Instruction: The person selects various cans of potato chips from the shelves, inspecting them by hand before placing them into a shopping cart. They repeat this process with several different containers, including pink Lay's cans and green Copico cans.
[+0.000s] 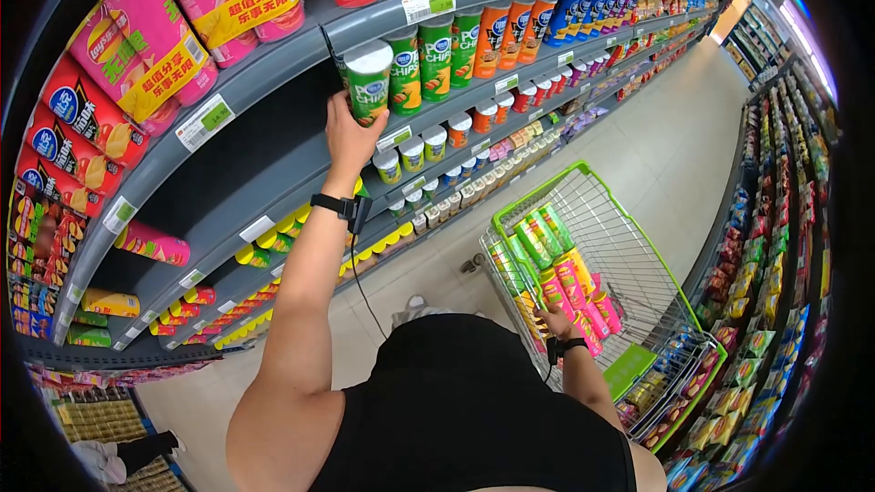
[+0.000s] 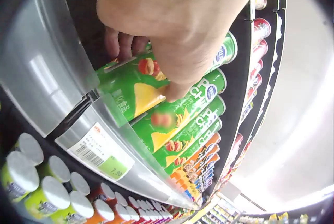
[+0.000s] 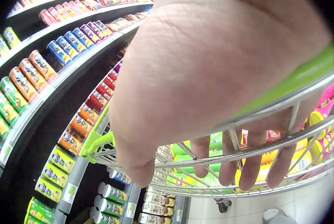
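Green can (image 1: 368, 82) is upper centre of the head view, long axis near upright, gripped by your left hand (image 1: 352, 135), the nearer; lower right, your right hand (image 1: 554, 321) grips the cart rim (image 3: 300, 80).

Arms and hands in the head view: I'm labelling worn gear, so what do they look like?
Left hand and right hand are ungloved, arms sleeveless. Each wrist wears a black band with a small dark device; a thin black cable runs from the left one.

Snack bags (image 1: 755, 343) at right; pale tiled floor (image 1: 674, 128); price labels (image 1: 205, 122) along shelf edges (image 1: 355, 18)
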The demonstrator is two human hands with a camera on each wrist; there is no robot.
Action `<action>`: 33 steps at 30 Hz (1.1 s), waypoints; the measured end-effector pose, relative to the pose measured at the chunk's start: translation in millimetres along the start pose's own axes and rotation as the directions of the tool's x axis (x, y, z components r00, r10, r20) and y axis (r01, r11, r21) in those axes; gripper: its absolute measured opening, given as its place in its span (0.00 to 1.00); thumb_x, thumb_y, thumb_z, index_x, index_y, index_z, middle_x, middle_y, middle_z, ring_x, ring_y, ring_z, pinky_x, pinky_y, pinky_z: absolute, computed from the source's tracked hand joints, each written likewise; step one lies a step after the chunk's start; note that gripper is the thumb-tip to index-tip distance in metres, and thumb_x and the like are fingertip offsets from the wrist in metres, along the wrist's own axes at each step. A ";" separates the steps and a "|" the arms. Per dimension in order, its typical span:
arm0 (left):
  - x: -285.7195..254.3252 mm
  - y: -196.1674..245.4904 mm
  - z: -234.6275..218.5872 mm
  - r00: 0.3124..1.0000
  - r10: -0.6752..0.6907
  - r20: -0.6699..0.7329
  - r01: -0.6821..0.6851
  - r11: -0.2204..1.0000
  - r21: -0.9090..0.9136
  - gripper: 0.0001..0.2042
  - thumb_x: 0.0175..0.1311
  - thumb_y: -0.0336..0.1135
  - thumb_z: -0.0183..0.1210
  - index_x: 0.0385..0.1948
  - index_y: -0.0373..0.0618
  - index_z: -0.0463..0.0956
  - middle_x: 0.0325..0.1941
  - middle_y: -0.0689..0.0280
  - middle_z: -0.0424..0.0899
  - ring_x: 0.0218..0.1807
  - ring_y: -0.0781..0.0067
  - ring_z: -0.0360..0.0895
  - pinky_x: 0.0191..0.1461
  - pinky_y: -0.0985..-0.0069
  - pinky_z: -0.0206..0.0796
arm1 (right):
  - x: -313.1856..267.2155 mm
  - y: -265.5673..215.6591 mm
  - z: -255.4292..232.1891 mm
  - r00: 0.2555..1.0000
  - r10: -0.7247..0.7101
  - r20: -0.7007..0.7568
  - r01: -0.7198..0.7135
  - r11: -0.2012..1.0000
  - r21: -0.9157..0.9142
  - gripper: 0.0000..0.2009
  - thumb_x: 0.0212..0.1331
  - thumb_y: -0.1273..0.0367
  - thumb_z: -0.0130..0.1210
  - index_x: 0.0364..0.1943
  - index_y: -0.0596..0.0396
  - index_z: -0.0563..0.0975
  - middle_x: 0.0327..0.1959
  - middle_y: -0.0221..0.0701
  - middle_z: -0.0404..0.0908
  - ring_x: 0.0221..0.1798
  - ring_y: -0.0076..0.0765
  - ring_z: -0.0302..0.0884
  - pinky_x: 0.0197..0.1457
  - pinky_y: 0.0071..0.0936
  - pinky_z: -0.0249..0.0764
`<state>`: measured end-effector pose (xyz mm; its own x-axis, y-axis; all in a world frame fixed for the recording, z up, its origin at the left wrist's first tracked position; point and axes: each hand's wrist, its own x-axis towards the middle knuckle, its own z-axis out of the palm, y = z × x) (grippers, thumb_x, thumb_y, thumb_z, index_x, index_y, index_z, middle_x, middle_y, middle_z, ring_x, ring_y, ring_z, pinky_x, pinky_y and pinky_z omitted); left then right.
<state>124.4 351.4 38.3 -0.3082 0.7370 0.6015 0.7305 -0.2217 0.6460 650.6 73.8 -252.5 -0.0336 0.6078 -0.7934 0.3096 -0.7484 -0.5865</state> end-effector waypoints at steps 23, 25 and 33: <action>-206.0 116.7 21.3 0.414 0.232 0.880 0.239 0.905 -0.351 0.45 0.47 0.54 0.75 0.63 0.38 0.60 0.54 0.51 0.78 0.53 0.56 0.79 0.54 0.65 0.72 | -99.4 -246.4 94.7 0.598 -0.798 -0.076 0.794 0.576 0.196 0.33 0.58 0.60 0.65 0.65 0.59 0.65 0.58 0.40 0.75 0.60 0.40 0.75 0.64 0.39 0.73; -206.3 114.9 22.4 0.389 0.292 0.874 0.376 0.816 -0.440 0.45 0.50 0.51 0.75 0.65 0.39 0.57 0.58 0.51 0.75 0.56 0.58 0.78 0.57 0.64 0.71 | -103.1 -256.2 102.3 0.632 -0.766 -0.123 0.725 0.527 0.444 0.28 0.60 0.62 0.62 0.61 0.59 0.67 0.54 0.38 0.78 0.55 0.37 0.79 0.58 0.36 0.77; -230.3 95.6 28.1 0.083 0.415 0.906 0.741 0.582 -0.334 0.42 0.62 0.45 0.69 0.71 0.39 0.52 0.67 0.59 0.68 0.67 0.68 0.67 0.71 0.67 0.60 | -106.7 -270.7 86.1 0.619 -0.774 -0.133 0.515 0.271 0.813 0.30 0.56 0.54 0.60 0.59 0.57 0.68 0.50 0.38 0.79 0.50 0.36 0.80 0.52 0.35 0.81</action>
<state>282.4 178.4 -51.7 0.8298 0.5475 -0.1083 -0.0068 0.2038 0.9790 488.5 188.7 -23.1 -0.1338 0.9909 -0.0150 -0.7060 -0.1060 -0.7003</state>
